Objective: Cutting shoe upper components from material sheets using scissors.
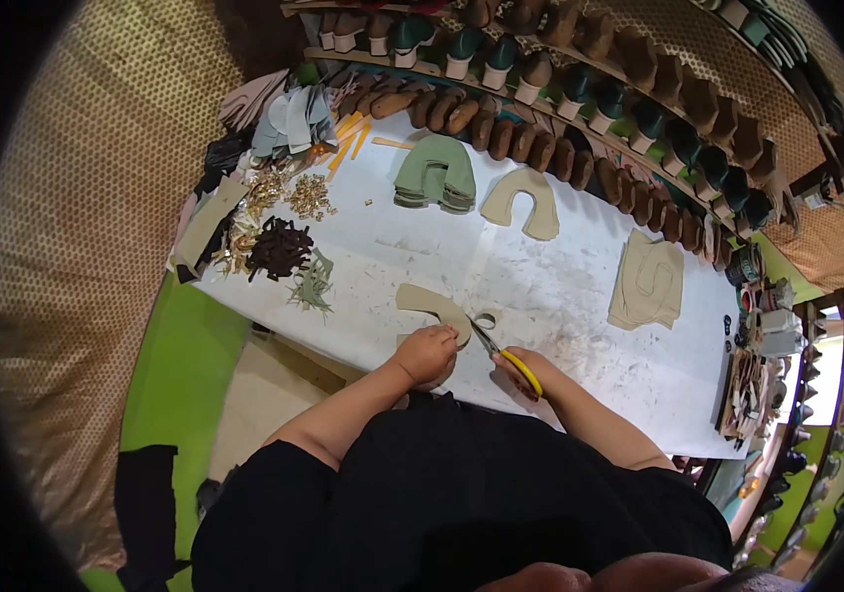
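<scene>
My left hand (429, 353) pinches a curved beige shoe-upper piece (432, 299) near the table's front edge. The piece bends from the upper left down to my fingers. In my right hand (511, 369) is a pair of scissors (522, 372) with yellow handles. Their metal blades point up and left, close beside the piece's right edge. A thin curled offcut (486, 319) shows at the blade tips; I cannot tell whether it is still joined to the piece.
Farther back on the white table (363, 247) lie stacked green U-shaped pieces (435, 176) and beige ones (524, 200). More beige pieces (647, 281) sit right. Gold buckles (311, 198), dark brown strips (281, 249) and green strips (314, 284) are heaped left. Shoe lasts (503, 138) line the back.
</scene>
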A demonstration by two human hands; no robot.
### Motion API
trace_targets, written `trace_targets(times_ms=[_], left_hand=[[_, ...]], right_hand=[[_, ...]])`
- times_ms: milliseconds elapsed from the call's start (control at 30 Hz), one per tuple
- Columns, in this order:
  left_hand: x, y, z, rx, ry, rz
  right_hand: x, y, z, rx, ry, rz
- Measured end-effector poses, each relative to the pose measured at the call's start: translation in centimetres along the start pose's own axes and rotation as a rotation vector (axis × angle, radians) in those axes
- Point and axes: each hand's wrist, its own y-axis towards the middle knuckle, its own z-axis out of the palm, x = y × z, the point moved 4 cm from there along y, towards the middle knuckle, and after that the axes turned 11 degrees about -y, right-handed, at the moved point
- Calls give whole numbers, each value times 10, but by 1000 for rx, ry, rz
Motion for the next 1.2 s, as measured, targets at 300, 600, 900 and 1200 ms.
trace_targets(times_ms=[300,600,900,1200], left_hand=[[-17,15,7,15,120,-251],[-6,0,16,-115,60,-78],[-12,1,3,-204,-22,17],[-9,-2,2,-225,-107,23]], right_hand=[[-18,6,12,-35,33,-19],[-25,10,16,39,170,-45],[-17,11,29,-15,42,-26],[1,16,35,-173,-203,-39]])
